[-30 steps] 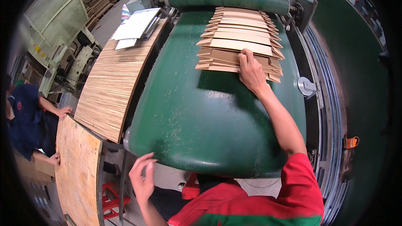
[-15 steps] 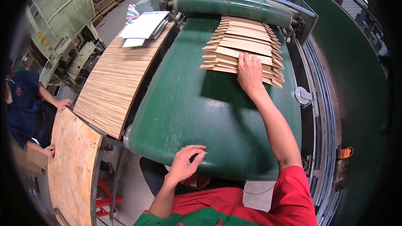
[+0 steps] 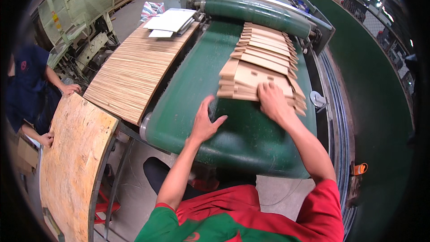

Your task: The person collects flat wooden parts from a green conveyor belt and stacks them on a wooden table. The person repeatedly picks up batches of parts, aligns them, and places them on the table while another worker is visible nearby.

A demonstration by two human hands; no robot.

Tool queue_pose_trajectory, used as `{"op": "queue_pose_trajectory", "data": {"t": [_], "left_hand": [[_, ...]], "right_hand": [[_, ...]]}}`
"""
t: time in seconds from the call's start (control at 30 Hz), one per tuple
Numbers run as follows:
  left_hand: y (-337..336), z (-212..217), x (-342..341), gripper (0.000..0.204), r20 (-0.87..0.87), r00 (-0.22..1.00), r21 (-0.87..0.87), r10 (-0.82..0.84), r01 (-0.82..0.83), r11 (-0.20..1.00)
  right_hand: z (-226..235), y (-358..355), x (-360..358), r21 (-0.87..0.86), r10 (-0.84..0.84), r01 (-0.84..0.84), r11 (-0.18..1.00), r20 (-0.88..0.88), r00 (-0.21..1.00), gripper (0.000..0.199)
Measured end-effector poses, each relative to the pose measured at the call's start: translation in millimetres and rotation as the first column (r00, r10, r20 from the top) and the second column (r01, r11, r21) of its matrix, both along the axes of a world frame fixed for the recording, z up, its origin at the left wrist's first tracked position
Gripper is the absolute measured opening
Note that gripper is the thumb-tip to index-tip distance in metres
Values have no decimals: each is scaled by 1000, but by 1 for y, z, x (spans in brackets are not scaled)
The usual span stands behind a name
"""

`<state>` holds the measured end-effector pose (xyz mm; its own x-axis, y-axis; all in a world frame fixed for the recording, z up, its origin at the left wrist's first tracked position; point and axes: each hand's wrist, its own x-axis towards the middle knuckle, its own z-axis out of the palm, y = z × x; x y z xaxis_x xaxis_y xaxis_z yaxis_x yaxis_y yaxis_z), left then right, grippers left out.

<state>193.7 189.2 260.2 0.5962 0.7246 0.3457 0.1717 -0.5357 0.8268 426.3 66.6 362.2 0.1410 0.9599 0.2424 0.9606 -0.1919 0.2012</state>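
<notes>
A row of overlapping, flat-folded brown cardboard boxes [image 3: 264,61] lies on the green conveyor belt [image 3: 188,98], reaching back to the roller. My right hand [image 3: 274,103] is closed on the near edge of the closest folded boxes, with its fingers on top and the thumb hidden. Two small cut-outs show in the uppermost of these boxes. Left of the stack, my left hand [image 3: 205,123] hovers above the belt, fingers and thumb spread, holding nothing and apart from the boxes.
A green roller [image 3: 255,14] spans the belt's far end. On the left, a ridged wooden board [image 3: 130,71] carries white sheets [image 3: 172,21]. Nearer, another person's hands rest on a plywood panel [image 3: 76,152]. A metal disc [image 3: 318,99] sits by the belt's right edge.
My right hand has come nearer with the closest boxes, exposing the top one's cut-outs. My left hand has risen forward over the belt and spread its fingers. The view has shifted slightly.
</notes>
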Motion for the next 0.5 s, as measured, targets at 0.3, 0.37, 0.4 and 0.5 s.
{"op": "queue_pose_trajectory", "data": {"t": [0.3,0.37,0.4,0.5], "left_hand": [[4,62,-14,86,263,906,292,-331,252,923],[11,66,-4,81,288,911,19,-296,304,953],[16,68,3,79,309,907,-94,-286,328,940],[34,74,14,60,321,891,-240,-321,405,882]], "right_hand": [[148,-79,-32,-129,261,-318,939,-331,907,40],[142,-50,-19,-7,268,-279,960,-250,930,49],[139,-32,-15,-86,172,-206,975,-302,938,57],[140,5,-8,-271,-18,-87,959,-363,932,79]]}}
